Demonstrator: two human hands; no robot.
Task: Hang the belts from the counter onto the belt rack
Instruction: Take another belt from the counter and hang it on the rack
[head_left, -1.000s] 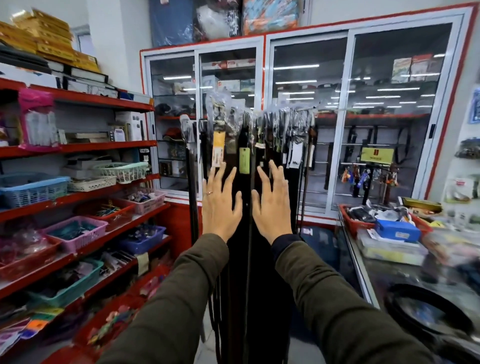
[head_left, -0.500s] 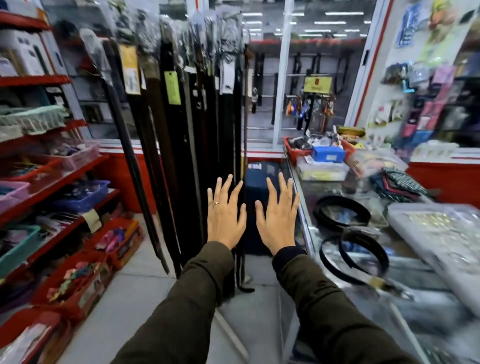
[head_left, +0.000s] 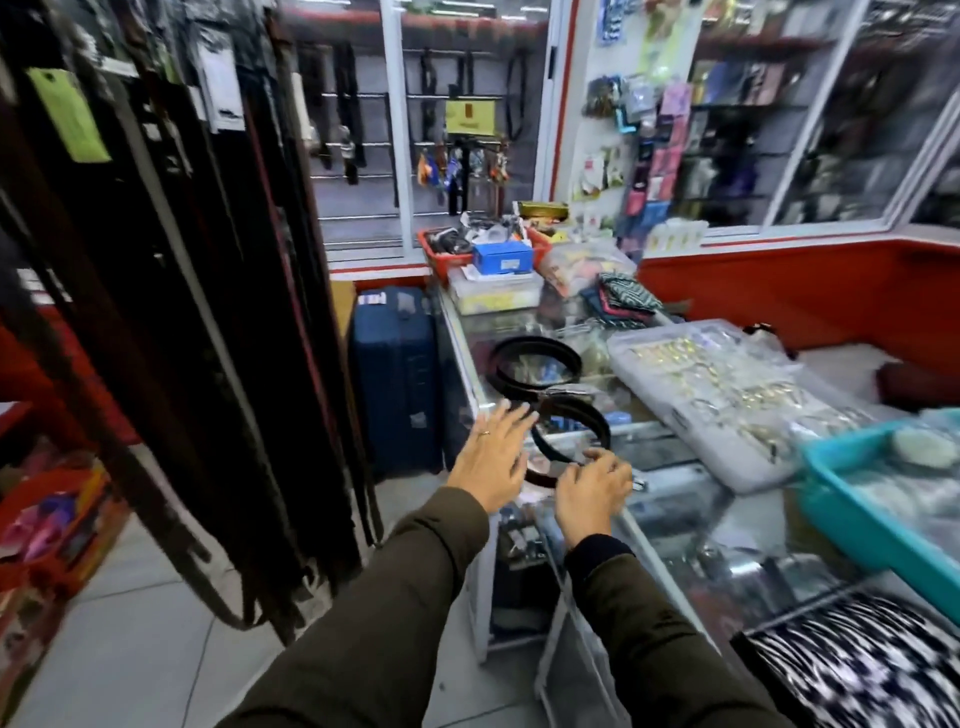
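Note:
Two dark belts lie coiled on the glass counter (head_left: 670, 514). The far belt (head_left: 535, 341) rests further back; the near belt (head_left: 604, 434) lies just in front of my hands. My left hand (head_left: 491, 457) hovers flat with its fingers spread at the counter's left edge, beside the near belt. My right hand (head_left: 592, 488) has its fingers curled down over the near belt's front rim, and the belt still rests on the glass. The belt rack (head_left: 208, 312), full of long dark hanging belts with tags, stands to my left.
A blue suitcase (head_left: 395, 374) stands on the floor between rack and counter. On the counter sit a clear lidded box of small items (head_left: 717, 400), a teal tray (head_left: 872, 514), a red basket (head_left: 441, 249) and black-and-white fabric (head_left: 857, 670). Red shelves (head_left: 52, 519) line the left.
My view swung right from the rack to the counter. Both hands dropped from the hanging belts to the near coiled belt, and my right fingers curled onto it.

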